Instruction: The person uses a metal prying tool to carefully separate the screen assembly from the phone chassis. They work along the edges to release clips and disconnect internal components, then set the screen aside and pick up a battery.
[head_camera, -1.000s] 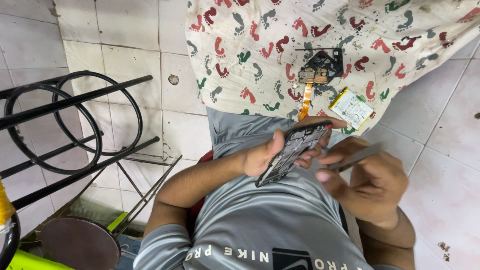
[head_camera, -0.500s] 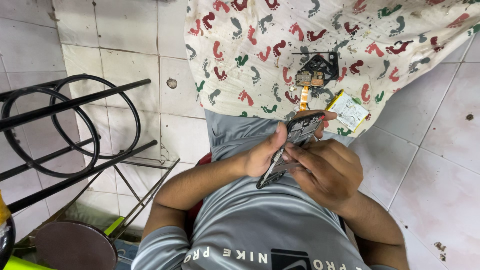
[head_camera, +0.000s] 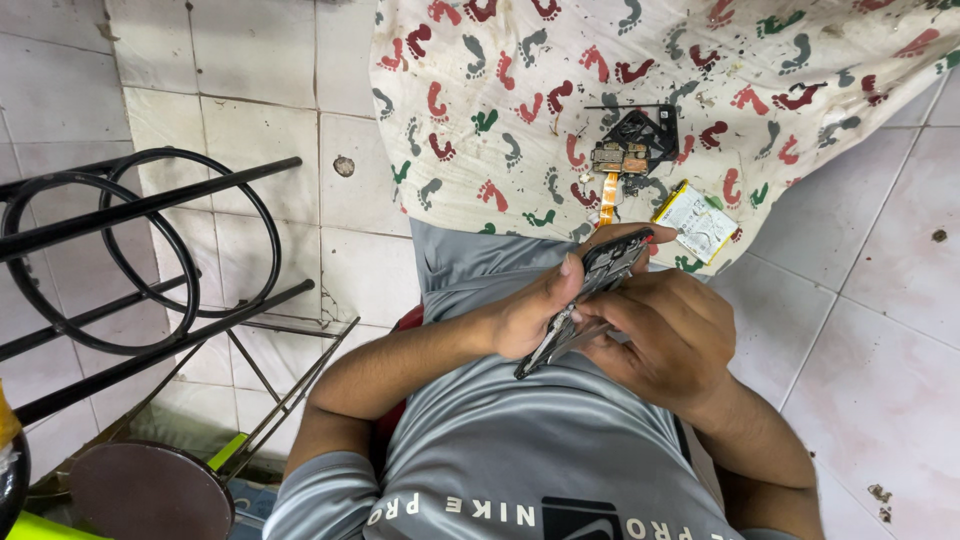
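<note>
My left hand (head_camera: 535, 312) grips an opened phone body (head_camera: 592, 290) by its edge, tilted up over my lap. Lying over the lower half of the phone, my right hand (head_camera: 668, 335) has its fingers curled around a thin metal tool (head_camera: 583, 338) pressed against the phone's frame. Just beyond the hands, on a cloth with coloured footprints (head_camera: 560, 110), lie a small black part with a board and an orange flex cable (head_camera: 628, 150) and a flat white battery (head_camera: 695, 222).
A black metal rack with round hoops (head_camera: 130, 250) stands on the left over the tiled floor (head_camera: 860, 380). A round brown stool top (head_camera: 150, 490) sits at the lower left. I am in a grey shirt (head_camera: 520, 450).
My right hand has moved in from the side and closed over the phone's lower half. The tool that stuck out to the right a second ago now lies tucked against the frame.
</note>
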